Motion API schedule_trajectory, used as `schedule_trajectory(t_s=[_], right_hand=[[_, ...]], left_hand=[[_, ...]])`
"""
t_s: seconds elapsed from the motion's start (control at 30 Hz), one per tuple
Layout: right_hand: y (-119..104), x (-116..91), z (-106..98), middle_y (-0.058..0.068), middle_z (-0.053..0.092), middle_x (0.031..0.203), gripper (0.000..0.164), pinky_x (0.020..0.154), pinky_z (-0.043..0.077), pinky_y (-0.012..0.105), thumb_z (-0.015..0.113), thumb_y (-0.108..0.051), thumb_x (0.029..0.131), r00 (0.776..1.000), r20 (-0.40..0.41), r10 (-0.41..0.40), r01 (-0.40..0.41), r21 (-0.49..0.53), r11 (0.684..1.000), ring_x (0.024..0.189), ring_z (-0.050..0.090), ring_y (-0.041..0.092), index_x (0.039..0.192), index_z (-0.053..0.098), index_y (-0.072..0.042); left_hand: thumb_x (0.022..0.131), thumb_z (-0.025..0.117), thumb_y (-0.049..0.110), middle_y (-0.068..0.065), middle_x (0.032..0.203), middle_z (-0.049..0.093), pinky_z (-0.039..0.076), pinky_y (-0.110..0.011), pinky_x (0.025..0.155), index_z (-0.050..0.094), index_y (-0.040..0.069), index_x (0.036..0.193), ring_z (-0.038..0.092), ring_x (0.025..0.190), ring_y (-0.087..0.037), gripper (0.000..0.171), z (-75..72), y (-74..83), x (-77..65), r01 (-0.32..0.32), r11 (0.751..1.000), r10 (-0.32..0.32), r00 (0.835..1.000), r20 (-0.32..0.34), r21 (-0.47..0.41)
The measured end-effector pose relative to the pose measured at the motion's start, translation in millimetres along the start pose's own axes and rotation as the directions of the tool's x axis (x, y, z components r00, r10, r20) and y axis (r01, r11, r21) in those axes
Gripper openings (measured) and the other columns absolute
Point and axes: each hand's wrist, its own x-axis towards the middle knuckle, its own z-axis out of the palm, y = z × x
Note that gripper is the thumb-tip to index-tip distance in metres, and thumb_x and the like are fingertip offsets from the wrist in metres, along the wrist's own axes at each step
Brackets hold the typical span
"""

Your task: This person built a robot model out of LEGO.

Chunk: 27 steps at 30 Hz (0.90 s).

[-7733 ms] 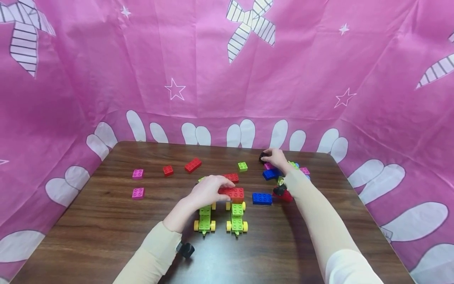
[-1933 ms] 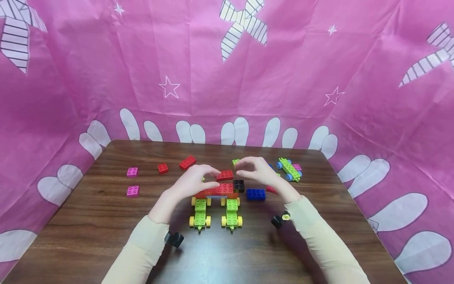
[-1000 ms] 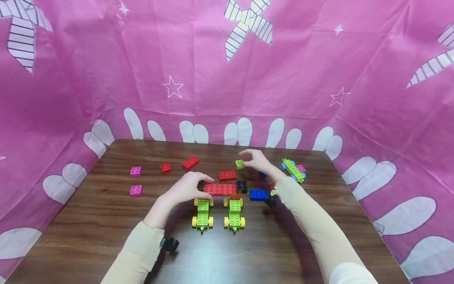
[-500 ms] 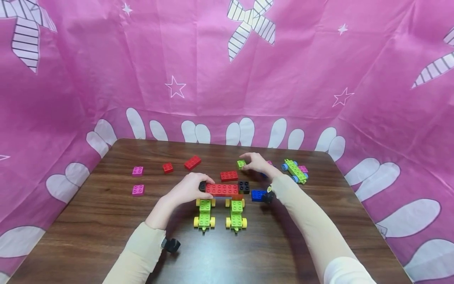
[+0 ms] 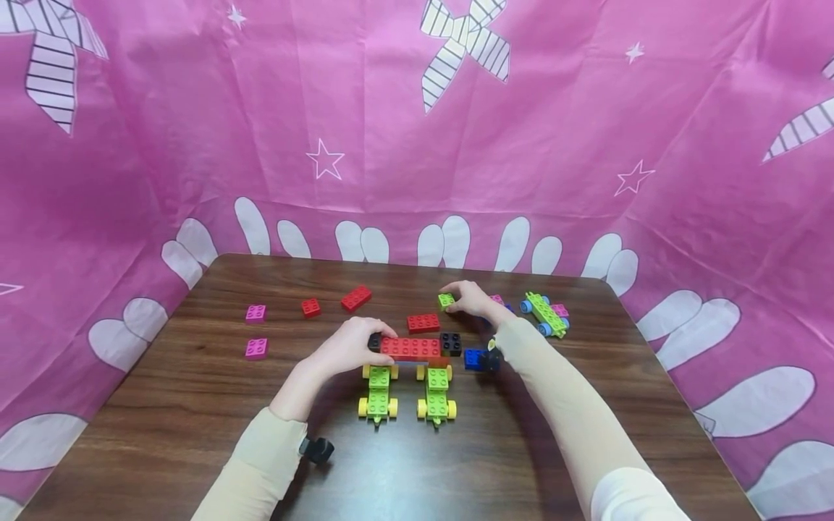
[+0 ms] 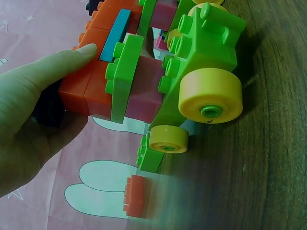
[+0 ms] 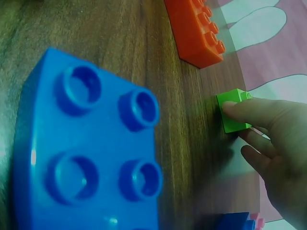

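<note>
A toy-brick build stands near the middle of the table: a row of red bricks (image 5: 410, 348) bridges two lime green wheeled bases (image 5: 378, 394) with yellow wheels (image 6: 210, 96). A black brick (image 5: 450, 344) sits at the right end of the row, another black brick (image 6: 49, 106) at the left end. My left hand (image 5: 350, 344) grips that left end; its thumb lies along the red brick's side in the left wrist view, fingers partly hidden behind. Farther back, my right hand (image 5: 470, 297) pinches a small lime green brick (image 7: 232, 111) between thumb and fingers, low at the tabletop.
Behind the build lies a red brick (image 5: 423, 323); a blue brick (image 5: 473, 359) is under my right wrist. A green base with blue wheels (image 5: 546, 315) stands at right. Pink bricks (image 5: 257, 349) and more red bricks (image 5: 356, 298) lie to the left and back.
My right hand, earlier with a black brick at the back right, has moved to the green brick and now pinches it. A black brick now sits at the row's right end. My left hand shifted left.
</note>
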Motion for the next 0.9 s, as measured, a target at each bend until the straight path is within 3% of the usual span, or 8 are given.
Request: schedule_trajectory(t_s=[0.57, 0.9], right_hand=[[-7.7, -12.5, -6.6, 0.018, 0.066, 0.121, 0.04, 0.103, 0.045, 0.049, 0.073, -0.014, 0.085, 0.992, -0.127, 0.024, -0.018, 0.045, 0.999, 0.114, 0.059, 0.032, 0.122, 0.065, 0.0], [-19.4, -26.6, -12.5, 0.017, 0.068, 0.117, 0.041, 0.098, 0.048, 0.049, 0.074, -0.02, 0.084, 0.978, -0.184, 0.093, -0.069, 0.131, 0.989, 0.106, 0.06, 0.03, 0.12, 0.066, -0.003]], left_hand=[[0.079, 0.082, 0.025, -0.002, 0.11, 0.071, 0.052, -0.039, 0.092, 0.072, 0.012, 0.11, 0.062, 0.099, -0.016, 0.035, 0.2, -1.4, 1.1, 0.008, 1.0, -0.008, 1.0, 0.007, -0.014], [0.079, 0.082, 0.024, -0.003, 0.11, 0.071, 0.052, -0.04, 0.093, 0.072, 0.012, 0.111, 0.061, 0.1, -0.017, 0.035, 0.7, -3.3, 2.0, 0.015, 1.0, -0.015, 1.0, 0.007, -0.023]])
